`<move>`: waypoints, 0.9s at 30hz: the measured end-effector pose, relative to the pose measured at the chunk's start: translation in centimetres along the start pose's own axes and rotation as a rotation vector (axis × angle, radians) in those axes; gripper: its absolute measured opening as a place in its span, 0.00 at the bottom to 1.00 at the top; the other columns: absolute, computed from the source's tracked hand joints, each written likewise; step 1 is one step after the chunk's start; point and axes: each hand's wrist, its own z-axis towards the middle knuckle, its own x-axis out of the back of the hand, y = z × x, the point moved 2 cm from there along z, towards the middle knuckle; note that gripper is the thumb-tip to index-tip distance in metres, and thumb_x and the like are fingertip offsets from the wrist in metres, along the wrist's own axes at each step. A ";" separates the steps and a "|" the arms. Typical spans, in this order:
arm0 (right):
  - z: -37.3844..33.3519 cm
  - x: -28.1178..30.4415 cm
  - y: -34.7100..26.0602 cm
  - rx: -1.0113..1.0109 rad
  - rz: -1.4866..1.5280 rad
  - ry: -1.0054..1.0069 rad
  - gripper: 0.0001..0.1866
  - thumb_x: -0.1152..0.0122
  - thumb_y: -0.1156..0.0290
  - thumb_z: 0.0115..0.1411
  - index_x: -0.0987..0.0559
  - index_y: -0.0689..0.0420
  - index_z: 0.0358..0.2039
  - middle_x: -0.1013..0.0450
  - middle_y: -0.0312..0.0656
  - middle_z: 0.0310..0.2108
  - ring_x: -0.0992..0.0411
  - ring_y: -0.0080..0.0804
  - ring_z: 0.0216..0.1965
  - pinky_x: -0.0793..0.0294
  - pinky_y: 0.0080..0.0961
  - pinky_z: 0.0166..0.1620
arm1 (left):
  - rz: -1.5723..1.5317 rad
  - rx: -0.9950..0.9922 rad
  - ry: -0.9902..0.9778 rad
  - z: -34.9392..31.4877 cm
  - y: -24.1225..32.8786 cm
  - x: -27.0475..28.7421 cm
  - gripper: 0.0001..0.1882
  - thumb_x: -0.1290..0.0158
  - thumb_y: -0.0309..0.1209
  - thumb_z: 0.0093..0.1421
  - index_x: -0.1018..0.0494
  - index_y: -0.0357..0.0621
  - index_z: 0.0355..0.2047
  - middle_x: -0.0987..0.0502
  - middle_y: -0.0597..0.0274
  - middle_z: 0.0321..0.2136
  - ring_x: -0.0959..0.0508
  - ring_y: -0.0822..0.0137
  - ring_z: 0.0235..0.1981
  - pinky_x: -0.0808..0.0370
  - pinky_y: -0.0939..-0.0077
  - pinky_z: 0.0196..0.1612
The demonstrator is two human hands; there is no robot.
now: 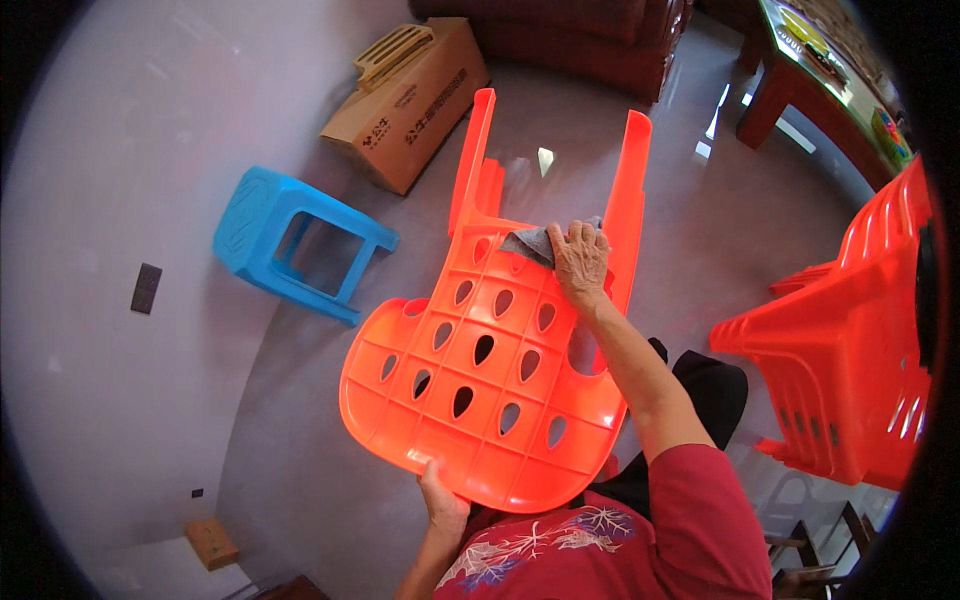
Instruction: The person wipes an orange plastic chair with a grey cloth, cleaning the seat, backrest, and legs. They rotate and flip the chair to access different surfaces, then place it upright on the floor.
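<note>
A red-orange plastic chair (460, 345) is tilted in front of me, its ribbed panel with drop-shaped holes facing up and two legs pointing away. My left hand (443, 497) grips the near rounded edge of the panel, thumb on top and the other fingers hidden beneath. At the panel's far end, close to the base of the right leg, my right hand (580, 262) presses a grey cloth (530, 244) against the plastic. Part of the cloth sticks out to the left of the fingers.
A blue plastic stool (290, 240) lies on its side at the left, near the wall. Beyond it stands a cardboard box (415, 105) with a beige slatted piece (393, 55) on top. Stacked red-orange chairs (830, 350) are at my right. A wooden table (830, 90) stands far right.
</note>
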 end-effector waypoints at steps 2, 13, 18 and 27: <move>-0.2 0.9 -1.1 -0.024 0.061 -0.006 0.11 0.51 0.70 0.54 0.28 0.46 0.39 0.35 0.40 0.33 0.35 0.37 0.39 0.38 0.36 0.40 | -0.021 -0.002 -0.017 0.3 0.5 -0.3 0.17 0.57 0.30 0.55 0.33 0.40 0.45 0.28 0.61 0.41 0.26 0.61 0.45 0.27 0.63 0.49; -13.7 11.6 -10.1 0.160 0.648 -0.108 0.12 0.42 0.71 0.48 0.27 0.49 0.35 0.38 0.40 0.29 0.37 0.39 0.33 0.37 0.35 0.36 | -0.001 -0.057 0.030 2.8 -2.5 2.7 0.14 0.58 0.31 0.54 0.31 0.41 0.40 0.27 0.62 0.39 0.25 0.63 0.41 0.27 0.66 0.46; -14.4 14.0 -10.4 0.495 0.660 -0.079 0.14 0.40 0.67 0.48 0.26 0.47 0.38 0.37 0.37 0.28 0.36 0.34 0.32 0.36 0.32 0.35 | 0.046 -0.118 0.032 2.5 -2.5 2.5 0.14 0.57 0.30 0.53 0.31 0.40 0.40 0.27 0.62 0.38 0.26 0.65 0.40 0.28 0.68 0.45; -6.2 6.6 -6.3 0.479 0.364 0.053 0.06 0.45 0.64 0.51 0.28 0.48 0.31 0.35 0.35 0.26 0.32 0.32 0.31 0.33 0.32 0.30 | 0.147 -0.181 -0.036 0.6 -1.7 2.3 0.13 0.55 0.24 0.50 0.32 0.39 0.38 0.29 0.62 0.37 0.27 0.66 0.39 0.29 0.69 0.44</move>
